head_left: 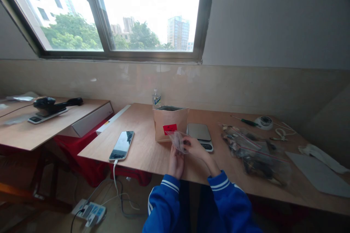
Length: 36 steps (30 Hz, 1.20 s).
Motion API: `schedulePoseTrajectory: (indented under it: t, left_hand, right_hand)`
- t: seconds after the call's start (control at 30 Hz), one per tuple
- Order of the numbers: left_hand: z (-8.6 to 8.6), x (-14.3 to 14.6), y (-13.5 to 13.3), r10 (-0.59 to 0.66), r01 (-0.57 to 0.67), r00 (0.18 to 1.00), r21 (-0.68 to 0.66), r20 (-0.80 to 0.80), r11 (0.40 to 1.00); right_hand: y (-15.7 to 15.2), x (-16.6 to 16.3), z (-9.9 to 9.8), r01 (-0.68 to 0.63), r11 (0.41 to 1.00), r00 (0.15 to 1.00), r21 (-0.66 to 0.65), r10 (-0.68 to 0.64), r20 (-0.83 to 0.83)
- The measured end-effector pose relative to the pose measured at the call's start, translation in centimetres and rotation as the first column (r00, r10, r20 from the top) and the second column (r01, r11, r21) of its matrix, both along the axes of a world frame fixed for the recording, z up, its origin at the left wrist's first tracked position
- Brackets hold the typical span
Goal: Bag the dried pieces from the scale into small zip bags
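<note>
Between my hands, just in front of the brown paper pouch (161, 127), is a small clear plastic bag (178, 141). My left hand (176, 162) supports the bag from below, its fingertips partly hidden behind the plastic. From the right, my right hand (193, 146) grips the bag with bent fingers. What the bag contains is too unclear to name. The pouch stands upright with its top open and a red label (170, 129) on its front. A digital scale (199, 131) lies just behind my right hand, partly covered by it.
A phone (122, 145) charges at the left by a white cable. Zip bags with dark parts (254, 153) lie right, near a dome camera (265, 122), a green screwdriver (247, 121) and a grey sheet (318, 173). A clear bottle (156, 98) stands behind the pouch.
</note>
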State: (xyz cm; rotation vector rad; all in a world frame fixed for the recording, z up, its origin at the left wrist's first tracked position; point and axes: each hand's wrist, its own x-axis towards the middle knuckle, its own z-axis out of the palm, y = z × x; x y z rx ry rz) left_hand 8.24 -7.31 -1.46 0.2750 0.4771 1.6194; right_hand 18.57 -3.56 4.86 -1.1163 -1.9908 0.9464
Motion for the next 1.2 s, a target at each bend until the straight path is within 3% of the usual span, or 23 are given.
schedulePoseTrajectory:
  t: [0.17,0.33,0.5,0.7,0.8,0.9,1.0,1.1,1.2]
  left_hand:
    - [-0.1,0.0,0.1,0.047,-0.047,0.999,-0.003,-0.022,0.999]
    - [0.2,0.0,0.1,0.007,-0.008,0.999,-0.023,-0.050,1.000]
    - [0.7,-0.2,-0.1,-0.039,0.039,0.999,0.003,-0.005,0.999]
    - [1.1,-0.4,-0.2,-0.043,0.052,0.994,-0.090,0.101,0.995]
    - [1.4,-0.4,-0.3,-0.038,0.052,0.991,-0.110,0.131,0.993]
    - [1.6,-0.4,-0.3,-0.034,0.045,0.989,-0.072,0.144,0.996]
    - [1.4,-0.4,-0.2,-0.035,0.038,0.988,-0.015,0.147,0.999]
    - [1.1,-0.4,-0.1,-0.054,0.058,0.988,-0.027,0.142,0.998]
    - [1.0,-0.5,-0.1,-0.052,0.058,0.989,-0.039,0.136,0.998]
  right_hand:
    - [-0.6,-0.5,0.0,-0.049,0.998,0.998,0.024,0.050,-0.026]
    - [-1.4,-0.4,1.5,-0.116,0.993,0.989,0.015,0.117,-0.087]
    - [-1.7,0.4,2.4,-0.057,0.998,0.975,-0.035,0.048,-0.215]
    - [0.0,1.7,1.9,0.027,0.998,0.916,-0.051,-0.046,-0.400]
    - [0.5,2.1,2.6,0.049,0.996,0.875,-0.070,-0.077,-0.477]
    - [0.8,2.1,4.7,0.030,0.998,0.817,-0.060,-0.059,-0.573]
    - [1.5,1.7,8.2,0.012,1.000,0.765,-0.001,-0.010,-0.643]
    - [2.8,0.5,11.9,0.079,0.988,0.758,0.130,0.025,-0.652]
    - [4.1,-1.4,14.3,0.153,0.944,0.786,0.292,0.062,-0.615]
